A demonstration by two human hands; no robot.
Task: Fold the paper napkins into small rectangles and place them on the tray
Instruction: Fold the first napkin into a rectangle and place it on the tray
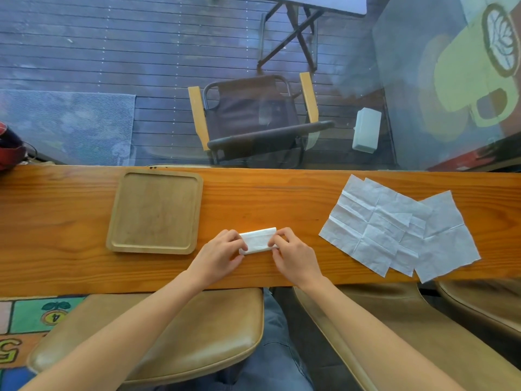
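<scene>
A white napkin folded into a small rectangle (258, 240) lies on the wooden counter (253, 193) in front of me. My left hand (221, 252) pinches its left end and my right hand (293, 253) pinches its right end. A square wooden tray (155, 211) with nothing on it sits to the left of my hands. To the right, three unfolded white napkins (394, 227) lie overlapping and flat on the counter.
Tan padded stools (174, 334) stand below the counter's near edge. Beyond the far edge is a glass pane, with a folding chair (253, 117) and a white box (366, 134) outside on the deck. A red object (10, 148) sits at the far left.
</scene>
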